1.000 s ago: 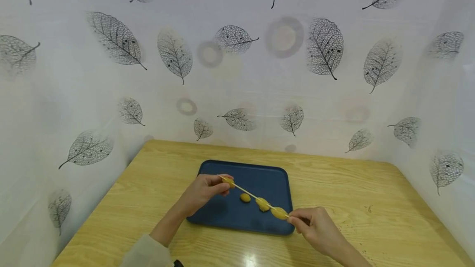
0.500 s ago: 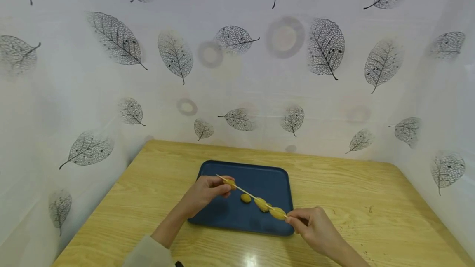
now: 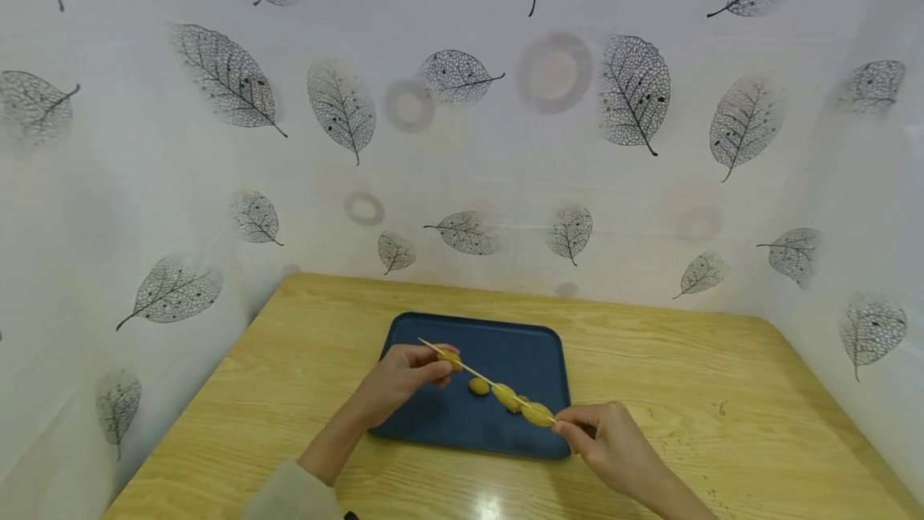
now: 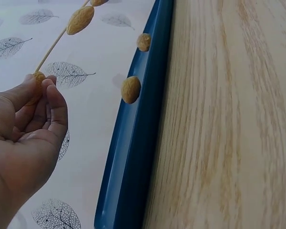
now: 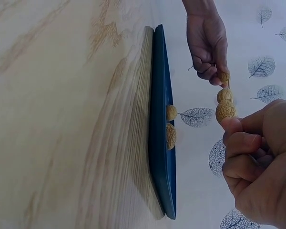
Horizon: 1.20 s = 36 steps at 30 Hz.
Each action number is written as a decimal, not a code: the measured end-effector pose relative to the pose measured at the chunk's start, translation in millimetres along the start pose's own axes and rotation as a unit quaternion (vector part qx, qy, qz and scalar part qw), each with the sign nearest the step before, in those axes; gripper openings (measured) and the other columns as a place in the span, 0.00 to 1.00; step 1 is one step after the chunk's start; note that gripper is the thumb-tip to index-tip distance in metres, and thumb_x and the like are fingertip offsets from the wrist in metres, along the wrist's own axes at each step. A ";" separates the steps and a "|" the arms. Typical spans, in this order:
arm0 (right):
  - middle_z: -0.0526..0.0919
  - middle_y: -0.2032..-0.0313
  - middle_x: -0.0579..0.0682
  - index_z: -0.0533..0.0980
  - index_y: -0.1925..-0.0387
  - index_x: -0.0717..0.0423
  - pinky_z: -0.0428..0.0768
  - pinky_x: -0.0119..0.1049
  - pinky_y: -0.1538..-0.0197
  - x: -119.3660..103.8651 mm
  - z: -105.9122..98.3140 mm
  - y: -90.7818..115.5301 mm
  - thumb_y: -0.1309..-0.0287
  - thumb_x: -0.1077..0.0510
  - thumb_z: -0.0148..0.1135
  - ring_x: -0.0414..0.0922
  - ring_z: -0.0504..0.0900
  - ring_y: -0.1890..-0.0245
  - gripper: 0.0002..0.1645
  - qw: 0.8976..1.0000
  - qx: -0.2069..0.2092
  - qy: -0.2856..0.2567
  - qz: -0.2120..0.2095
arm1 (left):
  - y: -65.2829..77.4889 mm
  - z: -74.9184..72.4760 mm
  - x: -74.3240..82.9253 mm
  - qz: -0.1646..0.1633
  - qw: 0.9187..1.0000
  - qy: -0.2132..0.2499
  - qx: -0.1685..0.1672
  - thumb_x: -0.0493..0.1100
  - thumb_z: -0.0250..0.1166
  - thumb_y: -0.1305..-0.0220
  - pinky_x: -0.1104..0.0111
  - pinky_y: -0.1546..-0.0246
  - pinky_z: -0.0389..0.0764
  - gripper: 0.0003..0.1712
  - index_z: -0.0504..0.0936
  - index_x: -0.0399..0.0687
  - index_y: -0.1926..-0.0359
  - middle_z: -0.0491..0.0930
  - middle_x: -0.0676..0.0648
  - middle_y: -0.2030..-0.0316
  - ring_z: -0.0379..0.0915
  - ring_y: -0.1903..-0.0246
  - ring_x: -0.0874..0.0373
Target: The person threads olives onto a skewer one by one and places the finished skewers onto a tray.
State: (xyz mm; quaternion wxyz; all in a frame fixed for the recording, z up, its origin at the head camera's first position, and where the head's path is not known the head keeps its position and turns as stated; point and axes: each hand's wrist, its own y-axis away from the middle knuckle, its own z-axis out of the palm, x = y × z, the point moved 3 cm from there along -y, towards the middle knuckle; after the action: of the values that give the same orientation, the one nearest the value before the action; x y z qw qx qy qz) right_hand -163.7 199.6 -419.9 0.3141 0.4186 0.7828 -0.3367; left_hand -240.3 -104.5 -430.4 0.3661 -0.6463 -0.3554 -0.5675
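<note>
A thin wooden skewer (image 3: pixel 475 373) slants above the blue tray (image 3: pixel 505 448), bearing wrinkled tan oval pieces. My left hand (image 3: pixel 399 379) pinches one oval piece (image 3: pixel 449 356) near the skewer's upper left end, and the bare tip pokes out past it. Two more pieces, an upper one (image 3: pixel 504 397) and a lower one (image 3: pixel 536 414), sit close together toward the other end. There my right hand (image 3: pixel 613 444) pinches the skewer between thumb and fingertips. In the right wrist view, the lower threaded piece (image 5: pixel 225 111) lies right by the right fingertips.
Two loose oval pieces lie on the tray; one loose piece (image 3: pixel 479 386) shows fully, the other is partly hidden behind the skewered ones. The tray stands on a wooden table (image 3: pixel 686 375). Leaf-patterned curtain (image 3: pixel 462 175) surrounds the table at the back and sides.
The skewer has shifted slightly left through the pinched piece, so more of its tip shows beyond. The left hand has edged right, and the right hand has edged left.
</note>
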 end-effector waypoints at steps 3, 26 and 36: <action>0.76 0.83 0.42 0.86 0.68 0.56 0.65 0.26 0.84 -0.4 0.7 -0.4 0.31 0.63 0.65 0.27 0.61 0.86 0.09 1.000 -0.003 -0.003 0.001 | 0.3 1.6 -0.8 0.001 1.000 -0.004 0.000 0.43 0.63 0.24 0.67 0.49 0.82 0.18 0.86 0.31 0.46 0.75 0.30 0.36 0.78 0.45 0.49; 0.79 0.82 0.46 0.87 0.67 0.58 0.69 0.28 0.85 -5.8 3.7 -2.7 0.31 0.63 0.65 0.27 0.63 0.86 0.08 1.000 0.001 -0.004 -0.005 | 1.4 11.1 -0.9 -0.004 1.000 0.011 -0.005 0.42 0.63 0.24 0.67 0.49 0.83 0.21 0.83 0.27 0.43 0.74 0.30 0.35 0.76 0.42 0.36; 0.78 0.83 0.45 0.86 0.68 0.57 0.68 0.27 0.84 -7.0 3.7 -3.9 0.30 0.63 0.64 0.27 0.62 0.87 0.10 1.000 0.002 0.001 -0.013 | 0.2 15.1 -2.0 0.007 1.000 0.006 -0.003 0.42 0.64 0.25 0.67 0.50 0.83 0.19 0.85 0.29 0.45 0.77 0.31 0.38 0.77 0.43 0.37</action>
State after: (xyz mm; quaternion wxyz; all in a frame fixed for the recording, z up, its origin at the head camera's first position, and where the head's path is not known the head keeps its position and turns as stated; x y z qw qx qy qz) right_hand -163.1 192.0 -415.7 0.3080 0.4097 0.7879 -0.3415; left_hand -233.2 -91.5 -433.7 0.3700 -0.6463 -0.3474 -0.5698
